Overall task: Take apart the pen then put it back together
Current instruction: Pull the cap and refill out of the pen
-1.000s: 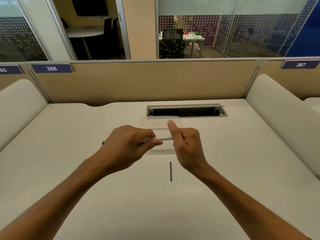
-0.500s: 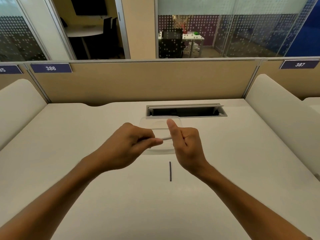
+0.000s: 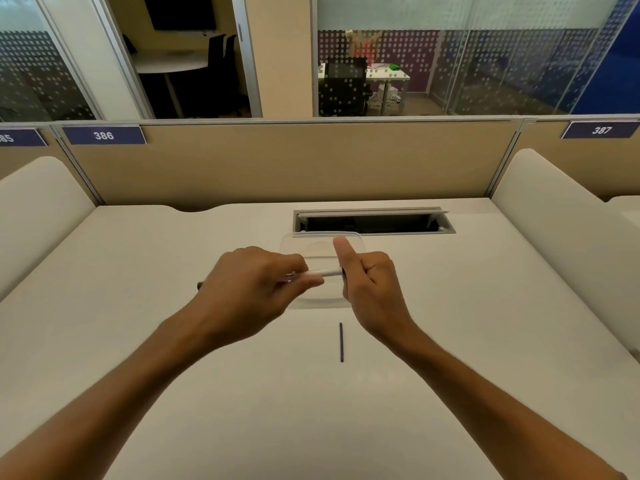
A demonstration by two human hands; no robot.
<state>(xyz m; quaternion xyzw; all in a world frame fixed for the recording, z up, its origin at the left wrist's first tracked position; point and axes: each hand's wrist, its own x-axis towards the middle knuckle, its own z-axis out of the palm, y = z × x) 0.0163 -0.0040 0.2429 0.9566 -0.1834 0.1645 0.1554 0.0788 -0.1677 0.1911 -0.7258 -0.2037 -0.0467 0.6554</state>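
Desk (image 3: 485, 341) bare on both sides, clear tray (image 3: 322, 244) beyond hands, thin dark rod (image 3: 341, 342) nearer.

Both hands (image 3: 313, 282) grip the pen (image 3: 320, 272) above the desk (image 3: 485, 341).

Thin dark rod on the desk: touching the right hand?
Apart. Head view shows bare desk between the thin dark rod and the right hand.

"386" (image 3: 103, 135) and "387" (image 3: 601, 130) on blue partition plates, a third cut off
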